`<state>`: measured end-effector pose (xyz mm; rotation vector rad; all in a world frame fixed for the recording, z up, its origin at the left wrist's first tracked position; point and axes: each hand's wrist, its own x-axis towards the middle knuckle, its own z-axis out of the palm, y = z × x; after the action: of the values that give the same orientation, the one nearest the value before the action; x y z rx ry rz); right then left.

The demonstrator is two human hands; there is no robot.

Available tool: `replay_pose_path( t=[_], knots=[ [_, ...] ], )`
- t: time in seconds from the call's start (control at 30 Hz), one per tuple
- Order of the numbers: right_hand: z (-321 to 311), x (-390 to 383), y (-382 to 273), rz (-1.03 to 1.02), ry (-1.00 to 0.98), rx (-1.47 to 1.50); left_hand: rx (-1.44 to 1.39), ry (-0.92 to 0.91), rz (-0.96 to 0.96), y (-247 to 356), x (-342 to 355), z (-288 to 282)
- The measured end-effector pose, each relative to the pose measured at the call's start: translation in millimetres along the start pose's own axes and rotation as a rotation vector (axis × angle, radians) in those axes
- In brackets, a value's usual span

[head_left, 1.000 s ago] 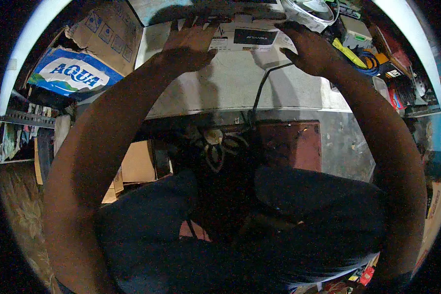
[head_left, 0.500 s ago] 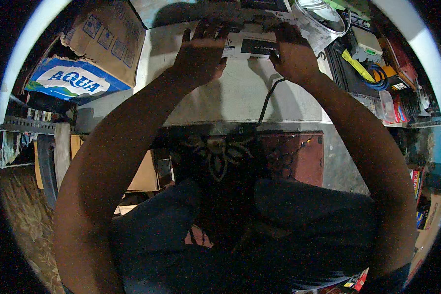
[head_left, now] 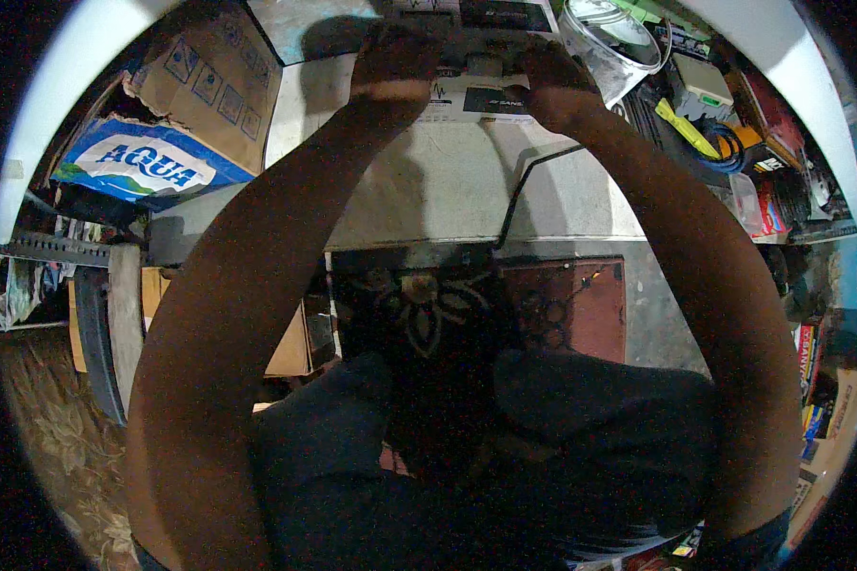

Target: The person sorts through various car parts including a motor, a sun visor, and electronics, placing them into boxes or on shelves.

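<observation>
At the far side of the white tabletop lies a small white box with a black panel [head_left: 495,102]. My left hand [head_left: 397,65] is at its left end, with the fingers bent and in deep shadow. My right hand [head_left: 560,88] is at the right end, its thumb side against the box. Both hands look closed around the box's ends, though the fingertips are hard to make out. Between the hands, just behind the front panel, is a dim greyish part [head_left: 486,65]. A similar white and black printed surface [head_left: 505,14] shows beyond it, at the picture's top edge.
A torn cardboard carton [head_left: 195,90] with a blue and white side stands at the left. To the right are a white bucket [head_left: 619,43], a yellow-wrapped thing [head_left: 686,128], coiled blue cable [head_left: 728,152] and a grey device [head_left: 700,81]. A black cable [head_left: 524,186] crosses the tabletop [head_left: 428,190].
My fingers, stretched out before, are now bent in at the box's ends. Both hands have shifted slightly, and the box sits a little lower in the picture. The view has moved slightly.
</observation>
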<state>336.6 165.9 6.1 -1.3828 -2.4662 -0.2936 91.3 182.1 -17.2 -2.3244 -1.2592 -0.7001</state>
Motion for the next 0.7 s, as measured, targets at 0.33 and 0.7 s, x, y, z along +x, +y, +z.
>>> replay_pose_path(
  t=[0.33,0.7],
  knots=[
    [-22.1,-22.9,-20.3,0.057,-0.278,0.070,0.023,0.029,0.184,18.9,-24.3,-55.7],
    [-67.5,-87.2,-51.8,-0.288,-0.377,0.112,-0.118,-0.403,0.340,43.6,-95.5,-118.8]
  ],
)
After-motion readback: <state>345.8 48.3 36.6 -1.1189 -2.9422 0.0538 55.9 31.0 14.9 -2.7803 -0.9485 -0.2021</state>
